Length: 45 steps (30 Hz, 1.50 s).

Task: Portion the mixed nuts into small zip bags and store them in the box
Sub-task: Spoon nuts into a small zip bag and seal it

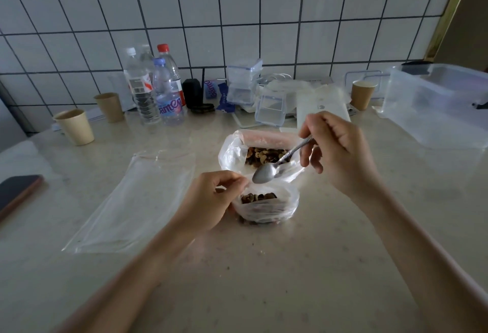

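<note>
Right hand: the right hand (335, 147) is pinching the spoon (280, 163) by its handle, fingers curled round it; the bowl is hanging empty between the two bags.
Left hand: the left hand (211, 198) is gripping the rim of the small bag (266, 205) with curled fingertips, holding its mouth open.
Small bag: it is sitting on the counter (264, 279) just in front of the person, partly filled with nuts (258, 196).
Big bag: the big bag (261, 155) is standing open just behind the small bag, holding the remaining mix.
Spare bag: a flat empty zip bag (132, 203) is lying to the left, apart from both.
Box: the clear box (438, 105) is waiting at the far right, well apart from the bags.
Handling: the film is looking thin, soft and slippery; it is likely collapsing unless held at the rim. A filled bag is probably light but floppy, so it is best taken at the zip strip, both sides together.
Risk: crumbs (253, 244) are lying on the counter; loose nuts are likely rolling out if the mouth sags.
Stage: filling appears under way; sealing and boxing are not yet done.
</note>
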Each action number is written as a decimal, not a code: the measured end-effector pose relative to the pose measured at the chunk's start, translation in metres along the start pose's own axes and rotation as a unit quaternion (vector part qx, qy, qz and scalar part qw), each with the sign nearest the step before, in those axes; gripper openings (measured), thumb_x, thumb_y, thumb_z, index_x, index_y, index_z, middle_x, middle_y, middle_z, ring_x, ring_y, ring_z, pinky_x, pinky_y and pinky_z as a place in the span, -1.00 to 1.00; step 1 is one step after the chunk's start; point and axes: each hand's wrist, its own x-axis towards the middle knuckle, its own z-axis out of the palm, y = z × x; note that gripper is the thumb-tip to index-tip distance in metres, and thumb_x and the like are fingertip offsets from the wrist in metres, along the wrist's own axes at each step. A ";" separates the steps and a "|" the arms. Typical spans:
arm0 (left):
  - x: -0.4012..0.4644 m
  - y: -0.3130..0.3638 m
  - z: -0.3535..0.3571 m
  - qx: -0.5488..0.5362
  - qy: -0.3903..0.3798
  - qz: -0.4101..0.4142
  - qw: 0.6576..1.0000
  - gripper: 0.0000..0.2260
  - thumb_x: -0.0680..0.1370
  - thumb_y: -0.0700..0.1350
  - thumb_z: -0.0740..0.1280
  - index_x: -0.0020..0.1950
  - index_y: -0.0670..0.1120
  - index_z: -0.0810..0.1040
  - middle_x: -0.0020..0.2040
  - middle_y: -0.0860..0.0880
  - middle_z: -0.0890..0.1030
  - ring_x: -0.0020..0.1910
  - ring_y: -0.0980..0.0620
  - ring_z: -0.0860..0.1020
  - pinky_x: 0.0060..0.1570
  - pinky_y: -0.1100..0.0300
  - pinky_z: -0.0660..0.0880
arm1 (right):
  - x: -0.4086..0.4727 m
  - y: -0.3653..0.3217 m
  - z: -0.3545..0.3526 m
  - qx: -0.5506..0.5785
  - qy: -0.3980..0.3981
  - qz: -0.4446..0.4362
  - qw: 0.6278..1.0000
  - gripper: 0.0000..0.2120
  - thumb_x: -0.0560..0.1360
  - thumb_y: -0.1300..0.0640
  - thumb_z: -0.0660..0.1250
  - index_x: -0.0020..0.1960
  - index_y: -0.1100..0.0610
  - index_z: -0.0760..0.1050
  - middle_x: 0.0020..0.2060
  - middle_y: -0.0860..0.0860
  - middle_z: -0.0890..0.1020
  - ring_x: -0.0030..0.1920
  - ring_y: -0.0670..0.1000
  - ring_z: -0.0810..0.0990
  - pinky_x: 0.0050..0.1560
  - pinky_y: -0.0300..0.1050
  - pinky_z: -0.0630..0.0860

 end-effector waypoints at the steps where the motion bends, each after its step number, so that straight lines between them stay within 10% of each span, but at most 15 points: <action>1: 0.000 0.000 0.000 -0.002 -0.001 -0.003 1.000 -0.85 0.63 0.02 0.40 -0.06 0.14 0.76 -0.19 0.15 0.72 -0.28 0.25 0.60 -0.25 0.44 0.43 | 0.001 0.004 -0.002 0.019 0.034 0.031 0.999 -0.67 0.73 0.05 0.18 -0.16 0.12 0.51 -0.47 0.07 0.58 -0.44 0.38 0.47 -0.47 -0.01 0.35; 6: 0.000 0.000 0.001 -0.002 -0.004 -0.023 1.000 -0.86 0.62 0.06 0.42 -0.08 0.19 0.75 -0.18 0.17 0.72 -0.34 0.23 0.57 -0.30 0.39 0.45 | 0.004 0.022 -0.006 0.089 0.138 0.193 0.967 -0.67 0.74 0.12 0.16 -0.10 0.23 0.54 -0.41 0.11 0.61 -0.44 0.09 0.57 -0.50 -0.08 0.36; 18: -0.005 0.006 0.001 0.001 -0.005 -0.016 1.000 -0.85 0.63 0.04 0.41 0.00 0.05 0.76 -0.09 0.15 0.75 -0.09 0.13 0.69 0.01 0.12 0.60 | -0.002 0.049 -0.003 -0.115 0.032 0.257 0.959 -0.69 0.65 0.03 0.30 -0.14 0.22 0.62 -0.40 0.05 0.69 -0.48 0.01 0.61 -0.52 -0.14 0.42; 24: -0.007 0.015 -0.011 0.019 0.026 -0.057 0.998 -0.66 0.62 0.24 0.29 -0.14 0.08 0.71 -0.29 0.17 0.69 -0.43 0.16 0.63 -0.40 0.41 0.41 | 0.004 0.035 -0.021 -0.246 0.124 0.161 0.948 -0.59 0.61 0.04 0.29 -0.23 0.37 0.46 -0.48 0.10 0.42 -0.41 0.26 0.50 -0.38 0.00 0.46; 29: -0.010 0.021 -0.029 -0.027 -0.035 -0.201 0.979 -0.66 0.62 0.16 0.38 -0.09 -0.10 0.72 -0.27 0.06 0.71 -0.46 0.05 0.61 -0.53 0.24 0.41 | 0.005 0.017 -0.030 -0.071 -0.042 0.223 0.971 -0.71 0.68 0.05 0.29 -0.04 0.27 0.59 -0.48 0.05 0.58 -0.54 0.00 0.49 -0.58 -0.18 0.32; 36: -0.014 0.031 -0.031 -0.127 -0.169 -0.257 0.943 -0.67 0.56 0.14 0.43 -0.05 -0.11 0.78 -0.02 -0.18 0.75 -0.25 -0.03 0.70 -0.38 0.18 0.59 | -0.002 0.019 -0.028 -0.081 -0.329 0.358 0.870 -0.67 0.68 -0.06 0.30 0.08 0.21 0.61 -0.11 0.15 0.77 -0.26 0.09 0.72 -0.46 -0.19 0.48; 45: -0.013 0.032 -0.030 -0.276 -0.187 -0.303 0.893 -0.70 0.45 0.05 0.50 0.03 -0.13 0.79 -0.04 -0.13 0.75 -0.20 0.06 0.73 -0.43 0.21 0.61 | -0.004 0.027 -0.024 0.044 -0.330 0.369 0.868 -0.84 0.52 0.06 0.52 -0.05 0.16 0.69 -0.13 0.16 0.71 -0.23 0.02 0.68 -0.47 -0.22 0.47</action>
